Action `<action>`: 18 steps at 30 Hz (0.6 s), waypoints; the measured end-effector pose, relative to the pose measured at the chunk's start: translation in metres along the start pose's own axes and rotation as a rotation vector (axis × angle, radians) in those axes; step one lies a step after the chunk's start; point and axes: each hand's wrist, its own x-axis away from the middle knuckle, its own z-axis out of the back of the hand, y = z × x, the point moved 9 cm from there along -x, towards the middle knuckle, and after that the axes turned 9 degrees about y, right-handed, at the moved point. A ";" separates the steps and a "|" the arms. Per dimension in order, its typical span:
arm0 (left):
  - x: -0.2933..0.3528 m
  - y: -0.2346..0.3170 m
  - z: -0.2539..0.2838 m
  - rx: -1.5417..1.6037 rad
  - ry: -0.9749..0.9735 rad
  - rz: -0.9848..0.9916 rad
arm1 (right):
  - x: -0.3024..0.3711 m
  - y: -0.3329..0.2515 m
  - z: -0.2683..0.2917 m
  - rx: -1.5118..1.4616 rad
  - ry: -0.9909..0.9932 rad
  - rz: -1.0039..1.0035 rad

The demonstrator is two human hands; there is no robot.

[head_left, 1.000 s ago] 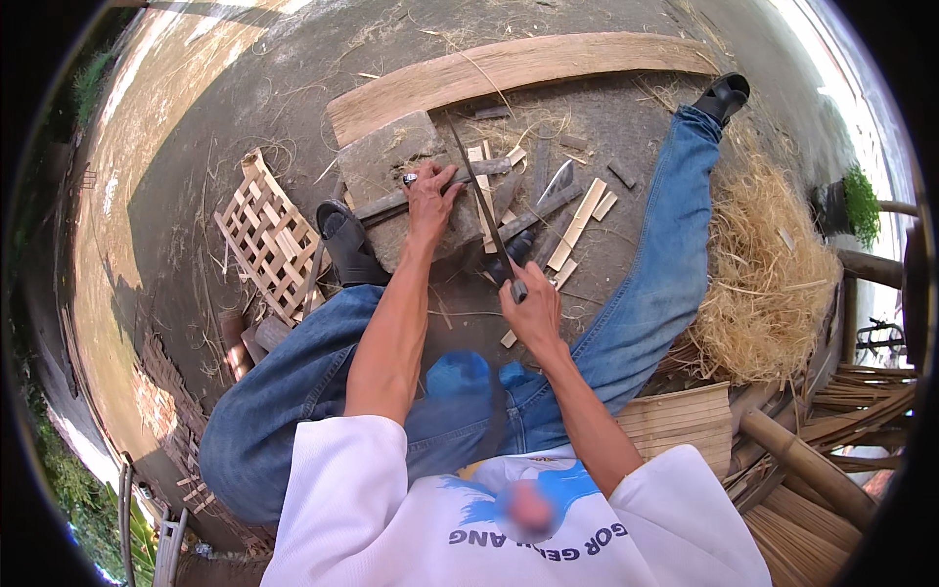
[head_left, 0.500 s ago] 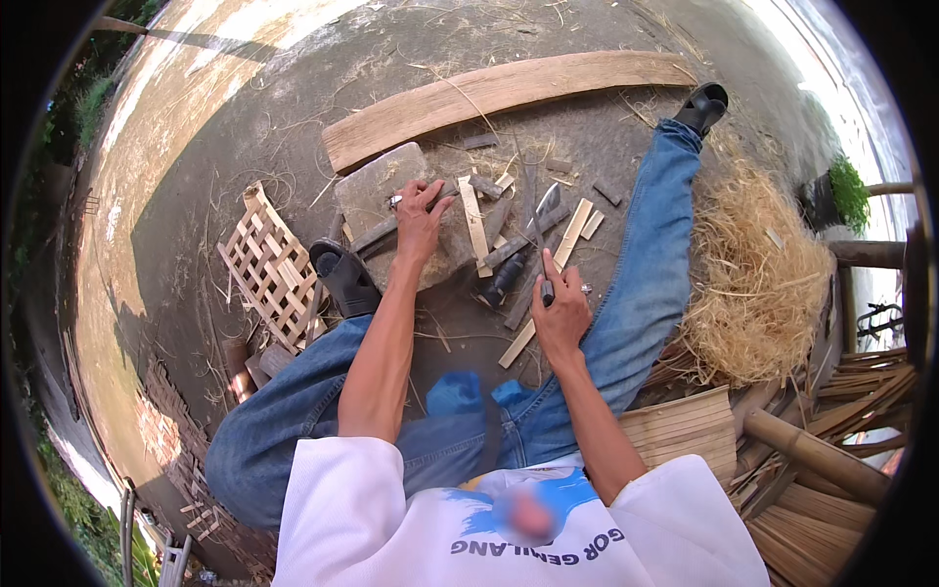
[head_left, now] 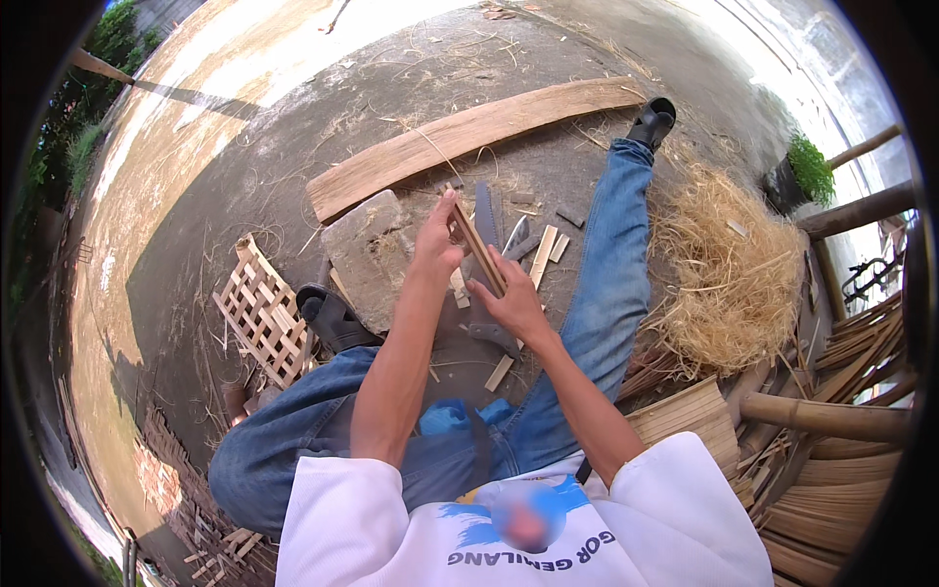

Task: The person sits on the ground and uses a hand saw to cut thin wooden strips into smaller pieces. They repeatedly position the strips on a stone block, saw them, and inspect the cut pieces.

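A narrow wooden strip [head_left: 475,242] slants between my two hands. My left hand [head_left: 439,238] closes on its far end, with the thumb against it. At the near end my right hand [head_left: 514,303] grips the strip between thumb and fingers. Underneath lies a hand saw [head_left: 484,207], its blade pointing away from me and its dark handle [head_left: 496,338] towards my lap; my hands and the strip cover part of it. Just right of the saw, a metal blade [head_left: 517,233] shows among pale cut strips [head_left: 544,252] and dark wood offcuts [head_left: 570,217].
A pale stone block [head_left: 364,245] sits left of my hands, beside a woven bamboo panel [head_left: 262,305]. Beyond lies a long wooden plank [head_left: 469,134]. Heaped shavings [head_left: 729,284] are right of my outstretched leg. Blue material [head_left: 445,416] rests by my lap; bamboo poles [head_left: 827,416] stand at right.
The saw has left my right hand and now lies on the ground. My right hand has moved left to grip the strip's near end. My left hand has lifted off the stone block.
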 end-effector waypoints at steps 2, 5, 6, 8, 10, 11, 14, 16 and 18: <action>-0.014 -0.023 0.015 0.029 0.041 0.083 | 0.005 0.009 -0.006 -0.004 -0.021 -0.005; -0.019 -0.043 0.032 -0.072 0.129 0.144 | 0.026 0.065 -0.018 -0.087 -0.025 -0.227; -0.010 -0.052 0.023 -0.106 0.167 0.171 | 0.033 0.090 -0.013 -0.233 -0.016 -0.399; -0.009 -0.046 0.032 -0.151 0.180 0.173 | 0.047 0.108 -0.020 -0.557 -0.042 -0.707; -0.013 -0.039 0.037 -0.052 0.104 0.157 | 0.046 0.131 -0.020 -0.720 0.017 -0.838; -0.013 -0.038 0.032 -0.004 0.055 0.157 | 0.043 0.145 -0.017 -0.797 0.059 -0.902; -0.011 -0.034 0.031 0.026 0.009 0.152 | 0.027 0.157 -0.014 -0.878 0.090 -0.950; -0.010 -0.032 0.028 0.030 0.008 0.144 | 0.012 0.170 -0.013 -0.892 0.044 -0.884; -0.012 -0.039 0.032 0.017 0.036 0.155 | 0.024 0.205 -0.011 -0.594 0.137 -1.103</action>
